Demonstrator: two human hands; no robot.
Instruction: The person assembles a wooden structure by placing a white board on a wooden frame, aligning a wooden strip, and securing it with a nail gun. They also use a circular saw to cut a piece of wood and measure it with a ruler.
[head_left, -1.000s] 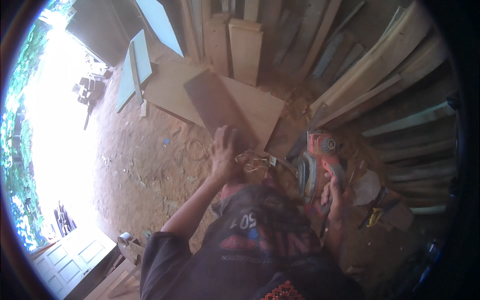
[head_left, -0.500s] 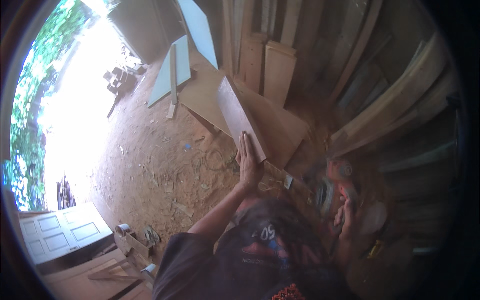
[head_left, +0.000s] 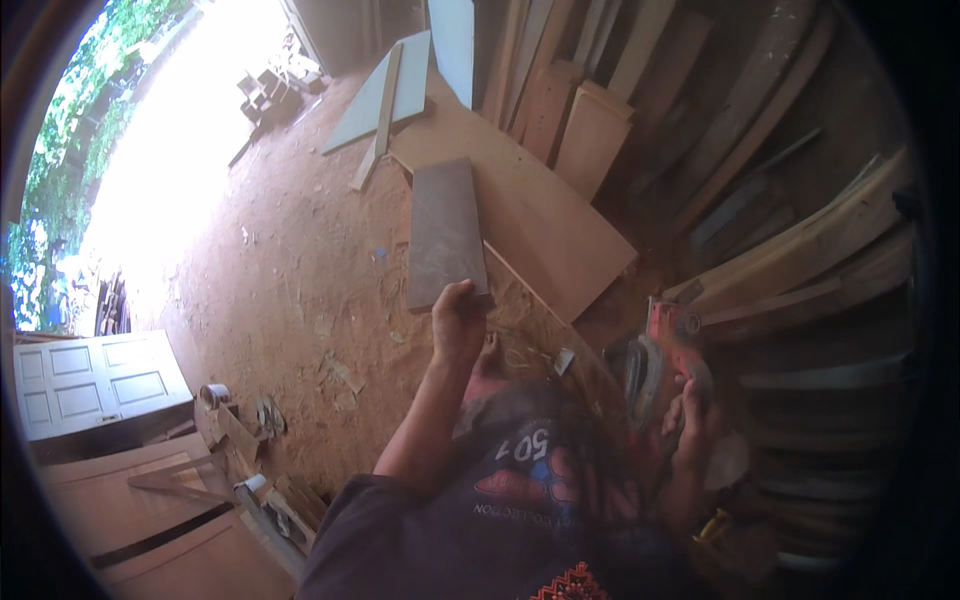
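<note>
My left hand (head_left: 459, 328) grips the near end of a flat wooden board (head_left: 445, 225), its thumb over the top face. The board is held out in front of me, its broad dark brown face turned up. At my right side, my right hand (head_left: 686, 418) is wrapped round the handle of a red power tool (head_left: 672, 335). A rounded grey part (head_left: 640, 375) shows on the tool's left; its exact kind is hard to make out. Board and tool are well apart.
A plywood sheet (head_left: 540, 195) lies beyond the board. Planks (head_left: 595, 140) lean at the back, and long timbers (head_left: 810, 240) fill the right. A white panelled door (head_left: 100, 385) lies at the left, near a tin (head_left: 214, 394). Shavings litter the dirt floor (head_left: 320, 270).
The board has turned from tilted on edge to face up, and swung left. My left hand has shifted from flat against its face to gripping its end. The tool stays at my right.
</note>
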